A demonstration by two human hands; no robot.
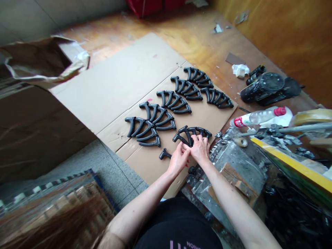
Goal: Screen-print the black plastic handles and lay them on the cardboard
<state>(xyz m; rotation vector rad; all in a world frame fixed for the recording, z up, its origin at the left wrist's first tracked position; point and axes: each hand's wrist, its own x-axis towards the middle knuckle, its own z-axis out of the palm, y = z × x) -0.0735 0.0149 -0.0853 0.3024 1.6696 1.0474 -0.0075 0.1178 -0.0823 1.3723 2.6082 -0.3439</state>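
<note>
Head cam, looking down at my own hands. My left hand (178, 159) and right hand (199, 149) are both on the front bunch of black parts (204, 132), a little fan of curved arms lying at the near edge of the cardboard (116, 93). The right hand is closed down over the middle of the bunch, fingers curled onto it, so I'd call that grasping. The left isn't a fist. Its fingertips are up against the same spot, but I can't really tell if it's gripping or just touching.

Past my hands, six more fans sit in tidy rows across the cardboard, each part nested into the next, curves all running the same way. One loose part (165, 154) lies alone, just left of my hands.

Tip for handling these: pinch at the thick end and seat each curve snug against its neighbour. Match the spacing of the other rows, or the fan goes crooked.

Containers, not much to report. There's an open brown paper sack (38, 58) top left, dark inside, and I can't make out anything in it. On the right a plastic bottle (259, 117) with a red cap lies on its side, looks mostly empty from here, with a tape roll (241, 141) just below it. Further up, a white tissue (240, 71) sits on the wood floor (197, 38).
</note>
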